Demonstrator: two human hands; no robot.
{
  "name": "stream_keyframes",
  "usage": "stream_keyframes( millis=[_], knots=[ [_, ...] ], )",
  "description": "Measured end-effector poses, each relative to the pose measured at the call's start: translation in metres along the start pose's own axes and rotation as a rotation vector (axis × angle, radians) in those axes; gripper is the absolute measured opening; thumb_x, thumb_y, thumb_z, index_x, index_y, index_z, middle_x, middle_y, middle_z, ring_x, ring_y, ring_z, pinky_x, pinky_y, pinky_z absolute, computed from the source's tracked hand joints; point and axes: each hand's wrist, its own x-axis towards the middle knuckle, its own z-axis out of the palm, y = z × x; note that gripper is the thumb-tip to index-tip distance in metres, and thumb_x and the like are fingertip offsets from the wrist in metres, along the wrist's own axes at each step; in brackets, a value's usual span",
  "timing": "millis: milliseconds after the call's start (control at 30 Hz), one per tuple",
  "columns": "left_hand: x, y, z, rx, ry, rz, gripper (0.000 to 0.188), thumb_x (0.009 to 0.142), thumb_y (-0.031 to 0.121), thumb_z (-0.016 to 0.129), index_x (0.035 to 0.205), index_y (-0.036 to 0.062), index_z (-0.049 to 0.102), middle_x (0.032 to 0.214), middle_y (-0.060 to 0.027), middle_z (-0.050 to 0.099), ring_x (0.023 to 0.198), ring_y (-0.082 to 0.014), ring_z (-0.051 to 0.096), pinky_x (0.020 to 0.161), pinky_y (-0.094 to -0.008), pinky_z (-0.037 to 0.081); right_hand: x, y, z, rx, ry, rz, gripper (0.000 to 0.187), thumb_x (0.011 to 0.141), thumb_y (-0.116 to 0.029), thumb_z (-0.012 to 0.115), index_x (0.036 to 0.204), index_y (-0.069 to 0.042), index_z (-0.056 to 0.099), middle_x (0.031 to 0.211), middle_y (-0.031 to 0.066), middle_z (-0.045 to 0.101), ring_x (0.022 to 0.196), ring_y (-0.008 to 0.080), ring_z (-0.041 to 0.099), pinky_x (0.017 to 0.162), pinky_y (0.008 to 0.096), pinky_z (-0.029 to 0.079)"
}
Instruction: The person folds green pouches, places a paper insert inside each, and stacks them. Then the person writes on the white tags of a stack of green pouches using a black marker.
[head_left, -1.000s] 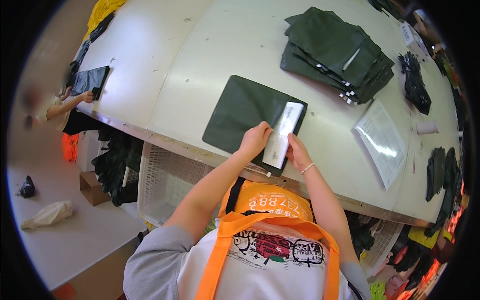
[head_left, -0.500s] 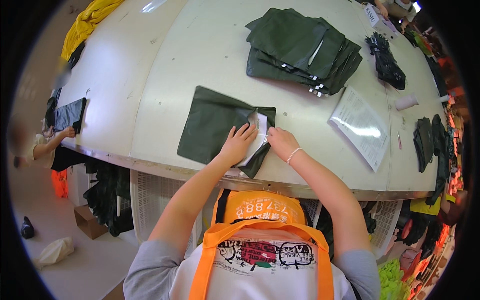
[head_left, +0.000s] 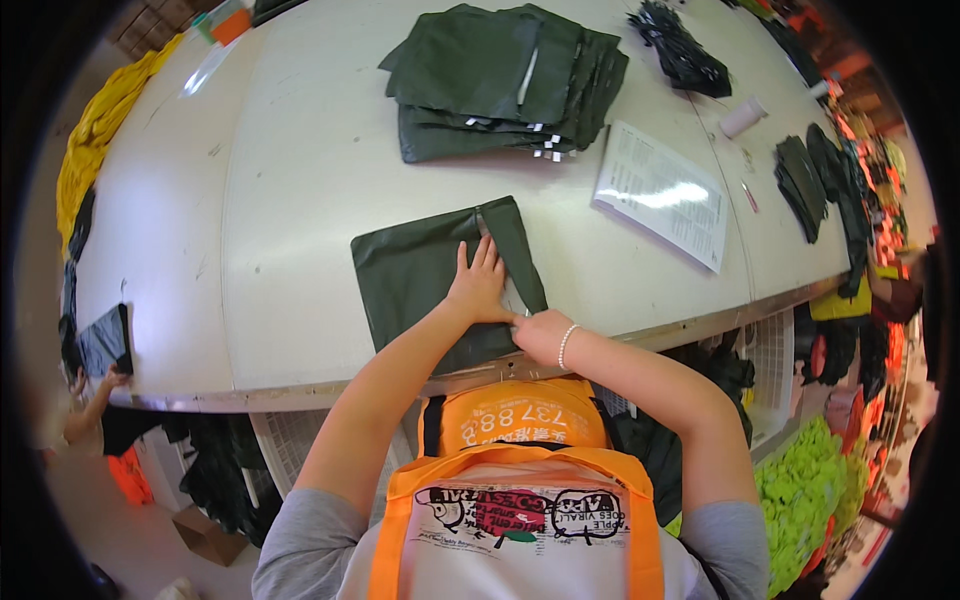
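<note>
A flat dark green fabric piece [head_left: 405,285], like a pouch or panel, lies in front of me near the table's front edge. Along its right part runs a narrow slanting gap, with a pale strip showing inside. My left hand [head_left: 478,287] rests flat on the fabric beside this gap, fingers stretched out and pointing away from me. At the gap's near end my right hand [head_left: 543,336], with a beaded bracelet at the wrist, is closed with its fingertips down on the fabric. Whatever it pinches is hidden under the fingers.
Beyond the piece lies a stack of dark green pieces [head_left: 490,70] with small white tags. To its right are a printed sheet [head_left: 665,195], a bundle of black strips [head_left: 680,50], a thread spool [head_left: 742,118] and a pen [head_left: 750,197]. A co-worker's hand [head_left: 115,377] is at the far left.
My right hand has slid down the opening toward the table's front edge. The gap has narrowed, and the white insert that showed widely is mostly covered. My left hand is now flatter on the fabric.
</note>
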Motion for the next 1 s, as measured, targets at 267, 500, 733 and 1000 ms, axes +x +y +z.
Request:
stream_keyframes(
  millis=[267, 500, 733, 1000],
  knots=[
    [0.012, 0.008, 0.000, -0.074, 0.043, 0.033, 0.113, 0.055, 0.068, 0.073, 0.132, -0.0102, 0.045, 0.149, -0.0272, 0.028, 0.145, -0.0386, 0.011, 0.110, -0.0666, 0.008, -0.023, -0.006, -0.047, 0.189, -0.234, 0.105, 0.026, 0.081, -0.013, 0.064, 0.104, -0.001, 0.063, 0.105, 0.0176, 0.059, 0.097, 0.0307, 0.061, 0.078, 0.0424, 0.053],
    [-0.040, -0.051, -0.015, -0.308, 0.799, -0.376, 0.055, 0.075, 0.027, 0.075, 0.122, 0.0055, 0.056, 0.135, -0.0211, 0.047, 0.124, -0.0400, 0.044, 0.100, -0.0530, 0.037, -0.007, 0.049, 0.061, 0.482, 0.968, 0.667, 0.049, 0.086, -0.031, 0.067, 0.121, 0.000, 0.052, 0.095, 0.0184, 0.065, 0.079, 0.0395, 0.063, 0.077, 0.0447, 0.051],
    [-0.105, -0.101, 0.040, -0.579, 0.614, -0.927, 0.079, 0.074, 0.022, 0.079, 0.136, -0.0042, 0.039, 0.129, -0.0255, 0.049, 0.118, -0.0369, 0.050, 0.098, -0.0444, 0.042, 0.048, 0.021, 0.027, 1.085, 0.727, 0.685, 0.046, 0.081, -0.031, 0.072, 0.106, 0.005, 0.059, 0.093, 0.0249, 0.067, 0.089, 0.0400, 0.065, 0.076, 0.0440, 0.051],
    [-0.081, -0.130, -0.066, -1.551, 0.711, -0.767, 0.038, 0.086, 0.014, 0.069, 0.118, -0.0043, 0.061, 0.109, -0.0105, 0.067, 0.100, -0.0199, 0.063, 0.092, -0.0341, 0.048, 0.015, 0.082, -0.070, 1.203, 1.040, 0.387, 0.025, 0.090, -0.020, 0.064, 0.079, 0.000, 0.054, 0.059, 0.0037, 0.043, 0.056, 0.0099, 0.037, 0.051, 0.0287, 0.035]
  ],
)
